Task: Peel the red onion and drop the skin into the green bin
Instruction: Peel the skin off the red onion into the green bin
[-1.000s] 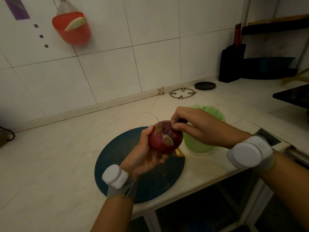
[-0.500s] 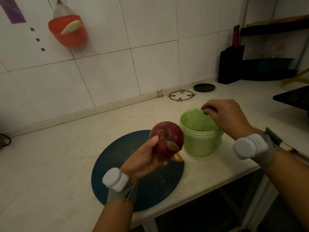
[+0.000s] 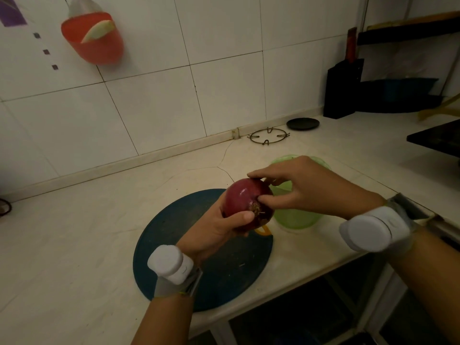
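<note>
The red onion (image 3: 245, 195) is up off the surface (image 3: 74, 245), held between both hands. The left grip (image 3: 214, 230) is clamped on it from below. Its fingers curl round the underside and its thumb lies across the near face, the tip just beside the hairy root end, which faces the camera. The right grip (image 3: 306, 188) comes in from the opposite side and is closed on the same onion, with the forefinger laid over the top and the thumb pressed to the side just above the root (whether any skin is caught between them cannot be told). The onion's outside is dark red and glossy.

The green bin (image 3: 296, 217) stands on the surface under and behind the right grip, which hides most of its mouth. Its wall shows below the right thumb, just beside the onion. Beneath the left grip lies a round dark blue board (image 3: 174, 232), and a small orange loop (image 3: 263, 231) at its edge shows just under the onion. A white left wrist device (image 3: 171, 263) sits behind the left grip, and a right wrist device (image 3: 373, 231) sits behind the right.

Well beyond the right grip, near the tiled wall, are a wire ring (image 3: 268, 136), a black disc (image 3: 303, 123) and a dark knife block (image 3: 344, 90). High above the left grip a red basket (image 3: 93, 37) hangs on the wall
</note>
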`<state>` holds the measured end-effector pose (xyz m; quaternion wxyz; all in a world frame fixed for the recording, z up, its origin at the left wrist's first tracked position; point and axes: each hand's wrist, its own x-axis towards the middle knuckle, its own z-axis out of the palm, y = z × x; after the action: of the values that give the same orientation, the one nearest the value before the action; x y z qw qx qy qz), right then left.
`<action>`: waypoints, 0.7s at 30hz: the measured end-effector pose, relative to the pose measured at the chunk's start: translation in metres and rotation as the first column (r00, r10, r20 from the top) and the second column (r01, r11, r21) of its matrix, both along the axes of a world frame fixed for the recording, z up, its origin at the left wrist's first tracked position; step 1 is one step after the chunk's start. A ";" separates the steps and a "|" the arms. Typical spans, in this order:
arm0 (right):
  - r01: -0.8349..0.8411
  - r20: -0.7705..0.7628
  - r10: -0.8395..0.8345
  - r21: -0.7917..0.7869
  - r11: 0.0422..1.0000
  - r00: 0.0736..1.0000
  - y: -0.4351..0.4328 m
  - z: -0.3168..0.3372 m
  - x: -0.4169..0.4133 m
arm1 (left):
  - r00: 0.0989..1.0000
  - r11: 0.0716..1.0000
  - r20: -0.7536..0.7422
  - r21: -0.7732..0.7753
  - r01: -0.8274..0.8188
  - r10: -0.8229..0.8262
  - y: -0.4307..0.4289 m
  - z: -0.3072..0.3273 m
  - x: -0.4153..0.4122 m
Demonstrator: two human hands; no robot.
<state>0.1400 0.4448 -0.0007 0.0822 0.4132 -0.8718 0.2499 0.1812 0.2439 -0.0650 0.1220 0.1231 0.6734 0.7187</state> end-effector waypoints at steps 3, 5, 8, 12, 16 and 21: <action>0.011 -0.042 -0.010 0.039 0.999 0.999 -0.004 0.002 0.005 | 0.996 0.995 -0.083 -0.080 -0.052 0.045 -0.002 0.002 0.002; 0.010 -0.026 -0.009 0.021 1.000 1.000 -0.006 0.003 0.007 | 0.990 0.992 -0.131 -0.106 -0.066 0.052 -0.002 0.003 0.005; 0.020 -0.005 -0.020 -0.017 1.000 1.000 -0.009 0.001 0.008 | 0.980 0.990 -0.189 -0.115 -0.087 0.064 -0.002 0.004 0.007; 0.019 -0.036 -0.020 -0.030 0.999 0.999 -0.011 -0.002 0.012 | 0.971 0.987 -0.230 -0.124 -0.098 0.067 -0.004 0.001 0.008; 0.013 -0.029 -0.014 -0.035 0.999 0.999 -0.011 0.000 0.013 | 0.968 0.988 -0.241 -0.124 -0.095 0.063 -0.007 -0.001 0.008; 0.020 -0.012 -0.022 -0.145 0.989 1.000 -0.010 -0.001 0.012 | 0.974 0.994 -0.220 -0.070 -0.079 0.062 -0.007 -0.001 0.011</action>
<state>0.1522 0.4348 -0.0016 0.1205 0.3985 -0.8553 0.3086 0.1925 0.2370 -0.0665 0.0268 0.1721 0.7143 0.6778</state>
